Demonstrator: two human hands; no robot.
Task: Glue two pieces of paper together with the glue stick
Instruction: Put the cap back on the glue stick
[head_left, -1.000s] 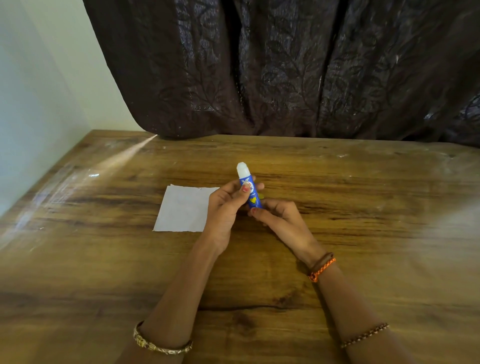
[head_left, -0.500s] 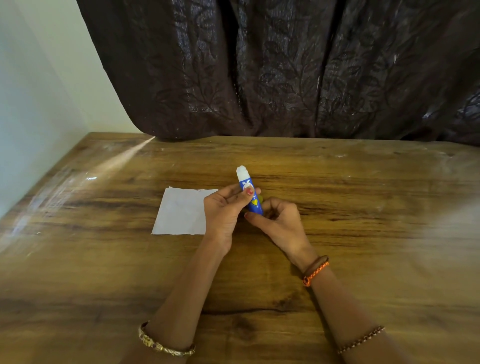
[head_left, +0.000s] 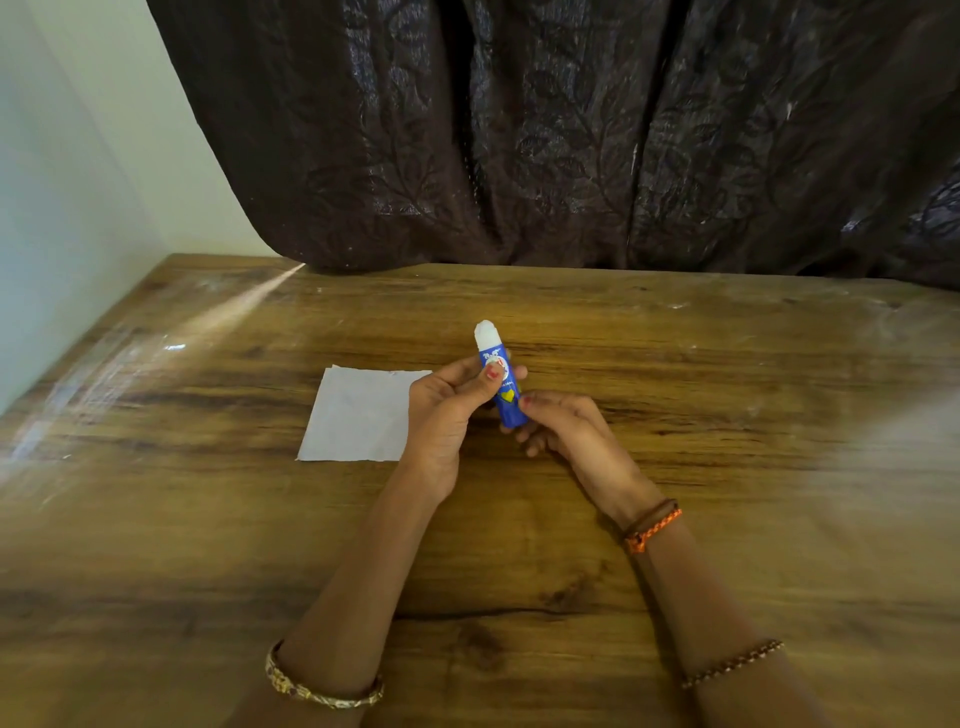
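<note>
A blue glue stick (head_left: 500, 375) with its white glue tip exposed points up and away, held above the wooden table (head_left: 727, 415). My left hand (head_left: 447, 415) grips its barrel with thumb and fingers. My right hand (head_left: 566, 431) pinches the stick's lower end from the right. A white square of paper (head_left: 358, 415) lies flat on the table just left of my left hand, which covers its right edge. Only one sheet can be told apart; the cap is not visible.
A dark patterned curtain (head_left: 571, 135) hangs along the table's far edge. A pale wall (head_left: 78, 182) runs along the left side. Glare streaks cross the table's left part.
Both hands and the glue stick stay in nearly the same place. My right hand's fingers have shifted slightly on the stick's lower end.
</note>
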